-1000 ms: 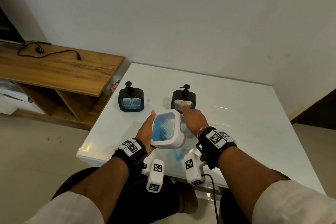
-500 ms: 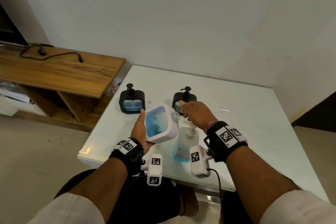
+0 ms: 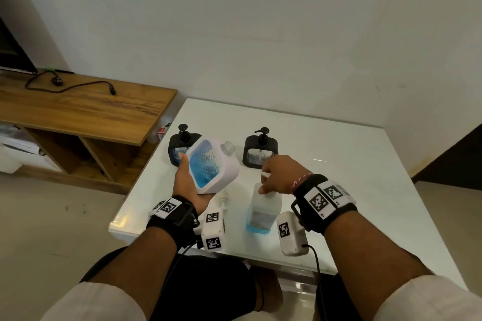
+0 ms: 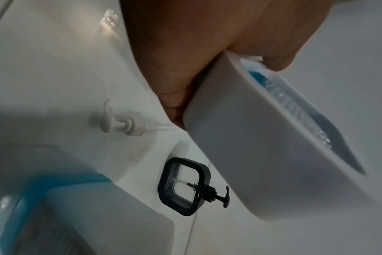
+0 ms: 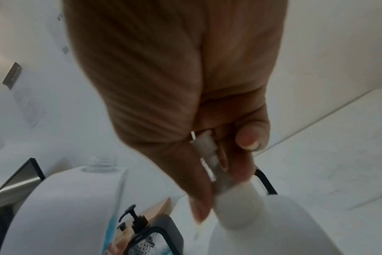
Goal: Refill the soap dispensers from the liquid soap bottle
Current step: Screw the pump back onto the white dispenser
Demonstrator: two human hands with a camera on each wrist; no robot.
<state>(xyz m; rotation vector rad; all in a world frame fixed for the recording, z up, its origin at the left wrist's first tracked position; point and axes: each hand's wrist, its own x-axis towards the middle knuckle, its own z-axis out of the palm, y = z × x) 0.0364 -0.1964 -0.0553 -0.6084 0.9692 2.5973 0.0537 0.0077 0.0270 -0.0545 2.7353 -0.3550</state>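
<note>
Right hand [image 3: 276, 173]: nearest the body; fingers curled around the white pump head [image 5: 204, 146] of the soap bottle, thumb at the bottle's shoulder.
Soap bottle [image 3: 263, 210]: upright on the white table [image 3: 352, 164] near its front edge; translucent, with only a shallow blue layer at the base. Pump in place.
Loose pump [image 4: 118, 123]: white, lying on its side on the table, left of the bottle, dip tube exposed.
Left hand [image 3: 190, 182]: cradles the white dispenser from below, thumb over the frame edge.
White dispenser [image 3: 212, 165]: held off the table, tilted, open threaded neck [image 3: 229, 148] pointing up and away; blue soap pooled in the lower corner.
Black dispensers: one [image 3: 182, 148] partly hidden behind the white dispenser, one [image 3: 259, 154] beyond the right hand; both upright, pumps fitted, well back on the table.
Stage (judgement): bottle being opened for pouring; black units not yet opened.
Risk 1: further tilt of the white dispenser spills soap from the uncapped neck.
Risk 2: turning the pump one-handed may rotate or topple the nearly empty, light bottle.
Risk 3: narrow neck invites overshoot when pouring; spilled soap makes the glossy top slippery.
</note>
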